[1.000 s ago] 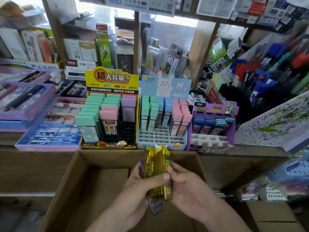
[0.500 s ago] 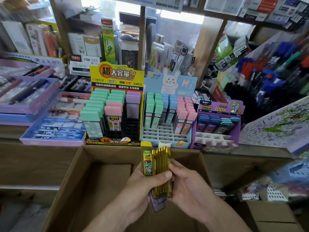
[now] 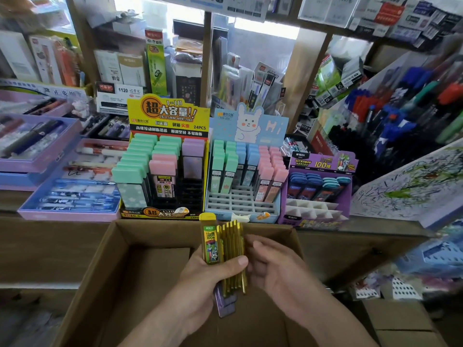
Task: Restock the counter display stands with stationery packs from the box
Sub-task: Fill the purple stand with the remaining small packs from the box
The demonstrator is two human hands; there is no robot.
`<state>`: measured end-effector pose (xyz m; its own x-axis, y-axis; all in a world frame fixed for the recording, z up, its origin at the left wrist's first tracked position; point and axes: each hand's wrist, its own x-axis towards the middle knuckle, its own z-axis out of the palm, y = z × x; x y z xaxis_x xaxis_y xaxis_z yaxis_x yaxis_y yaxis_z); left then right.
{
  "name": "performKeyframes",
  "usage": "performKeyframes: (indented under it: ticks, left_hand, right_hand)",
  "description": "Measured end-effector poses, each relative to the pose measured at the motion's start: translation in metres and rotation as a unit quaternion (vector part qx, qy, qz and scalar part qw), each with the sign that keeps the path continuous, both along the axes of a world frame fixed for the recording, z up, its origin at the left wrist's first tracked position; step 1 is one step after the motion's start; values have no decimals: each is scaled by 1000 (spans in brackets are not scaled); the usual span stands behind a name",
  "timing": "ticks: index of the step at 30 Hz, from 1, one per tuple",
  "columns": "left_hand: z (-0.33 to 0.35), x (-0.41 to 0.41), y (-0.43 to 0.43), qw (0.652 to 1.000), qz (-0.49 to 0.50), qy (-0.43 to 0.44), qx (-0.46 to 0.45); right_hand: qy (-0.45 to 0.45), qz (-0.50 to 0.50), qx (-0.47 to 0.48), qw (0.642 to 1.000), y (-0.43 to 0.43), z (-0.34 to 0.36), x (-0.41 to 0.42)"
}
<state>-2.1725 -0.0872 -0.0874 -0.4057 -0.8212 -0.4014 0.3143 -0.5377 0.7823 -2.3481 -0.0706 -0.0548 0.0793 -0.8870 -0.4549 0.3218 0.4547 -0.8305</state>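
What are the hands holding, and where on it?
A stack of yellow pencil-lead packs: left hand grips its lower half, thumb across the front; right hand holds the right edge.

- One camera, worn on the person's head, looked forward and down.
- It was near the left hand (image 3: 208, 279) and the right hand (image 3: 275, 269), over the open brown cardboard box (image 3: 107, 261).
- Farther ahead it faced the yellow cardboard display stand (image 3: 167, 113) on the brown wooden counter (image 3: 363, 229).
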Motion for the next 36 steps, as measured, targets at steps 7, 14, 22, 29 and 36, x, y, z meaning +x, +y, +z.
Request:
performKeyframes:
  ticks: [7,14,22,29,36]
  left_hand:
    - [-2,3,-3,1000,22,-4,-7]
    - [-1,3,-8,999,46,-10,-23]
    - [7,-3,-7,998,52,-17,-23]
    - [15,-4,-6,998,44,-35,-23]
    - [22,-10,-5,999,26,-45,-16]
  right_hand:
    - [125,-109,-79,983,-6,25,-47]
    - [409,-184,-206,870,-23,57,-111]
    - [704,-158,-240,649,-53,72,-153]
    - [778,-71,-199,592,-69,66,-162]
    - [757,-69,-217,612,-75,71,-164]
